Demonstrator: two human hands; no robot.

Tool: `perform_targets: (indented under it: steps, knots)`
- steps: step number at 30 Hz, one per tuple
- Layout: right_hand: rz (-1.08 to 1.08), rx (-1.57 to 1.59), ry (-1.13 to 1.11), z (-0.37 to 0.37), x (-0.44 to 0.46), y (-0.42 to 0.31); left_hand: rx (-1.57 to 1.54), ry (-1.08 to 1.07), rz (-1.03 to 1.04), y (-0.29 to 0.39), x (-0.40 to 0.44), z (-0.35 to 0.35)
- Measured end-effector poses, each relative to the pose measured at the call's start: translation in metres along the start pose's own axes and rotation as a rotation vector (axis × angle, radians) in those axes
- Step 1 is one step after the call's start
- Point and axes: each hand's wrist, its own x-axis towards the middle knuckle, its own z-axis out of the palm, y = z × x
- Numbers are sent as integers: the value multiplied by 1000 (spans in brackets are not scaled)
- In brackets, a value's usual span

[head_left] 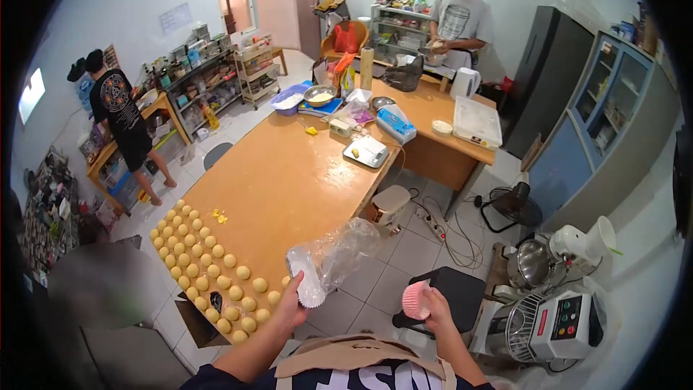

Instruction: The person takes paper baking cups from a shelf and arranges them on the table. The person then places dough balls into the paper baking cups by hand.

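Observation:
My left hand (291, 308) is closed around a stack of white paper baking cups (310, 291) at the near edge of the wooden table. A crumpled clear plastic bag (349, 249) spreads from that stack toward the right. My right hand (438, 310) is closed on pink paper baking cups (414, 300), held up over the floor and in front of a black stool. Rows of round pale-yellow dough balls (214, 271) lie on the table's left end, beside my left hand. A small dark object (216, 300) sits among them.
On the table (271, 180) are yellow scraps (219, 216), a kitchen scale (365, 152), a blue pack (395, 124) and a metal bowl (320, 94). A black stool (455, 296) and mixers (548, 325) stand right. Two people (462, 22) work farther back.

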Motion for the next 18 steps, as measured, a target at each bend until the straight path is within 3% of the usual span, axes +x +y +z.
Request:
perform_targets:
  steps: [8,10,18]
  knots:
    - [98,-311,-73,11,125,28,-186,94,85,1,48,-14]
    - [164,-353,-121,18,153,34,-220,208,160,16,56,-2]
    - [248,-361,-252,134,216,16,-255,242,322,60,96,13]
